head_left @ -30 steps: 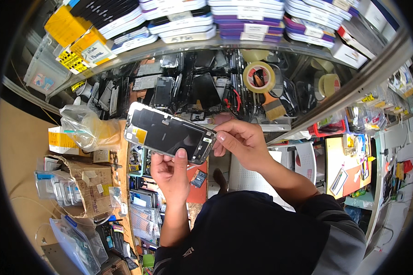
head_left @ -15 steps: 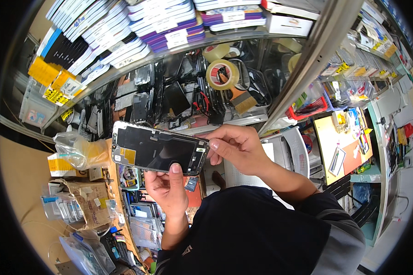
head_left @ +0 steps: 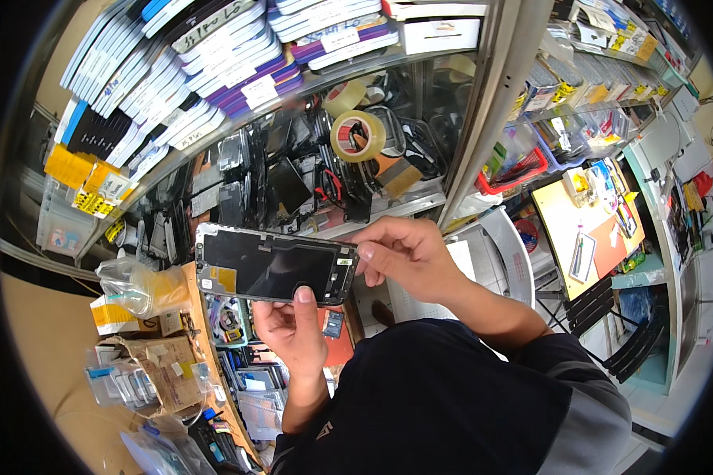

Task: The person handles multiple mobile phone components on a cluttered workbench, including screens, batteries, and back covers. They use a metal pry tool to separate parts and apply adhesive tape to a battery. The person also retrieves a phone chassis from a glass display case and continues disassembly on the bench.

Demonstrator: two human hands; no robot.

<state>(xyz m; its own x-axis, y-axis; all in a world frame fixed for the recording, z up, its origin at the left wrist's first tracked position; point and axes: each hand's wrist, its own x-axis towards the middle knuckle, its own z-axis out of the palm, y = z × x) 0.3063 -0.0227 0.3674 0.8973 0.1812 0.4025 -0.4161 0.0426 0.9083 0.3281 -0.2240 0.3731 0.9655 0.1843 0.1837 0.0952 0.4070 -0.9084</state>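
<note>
A phone screen panel (head_left: 281, 265) lies almost level across my view, its black back side up, with a yellow patch and a small white label at its left end. My left hand (head_left: 297, 332) holds it from below, the thumb pressed on its near edge and the fingers hidden beneath. At the panel's right end, the thumb and forefinger of my right hand (head_left: 410, 257) pinch together by the corner. Whether they grip the panel's edge or something small on it, I cannot make out.
Beyond the panel, a glass case holds phone parts, a tape roll (head_left: 358, 136) and a brush (head_left: 400, 178). Stacked flat boxes (head_left: 230, 67) stand above it. A wooden shelf edge (head_left: 206, 356) runs on the left; a white chair (head_left: 507, 257) and yellow-topped table (head_left: 558, 202) are right.
My view has turned slightly, so the case and stacked boxes sit farther left. Both hands keep nearly the same hold, and the panel is tilted a little less.
</note>
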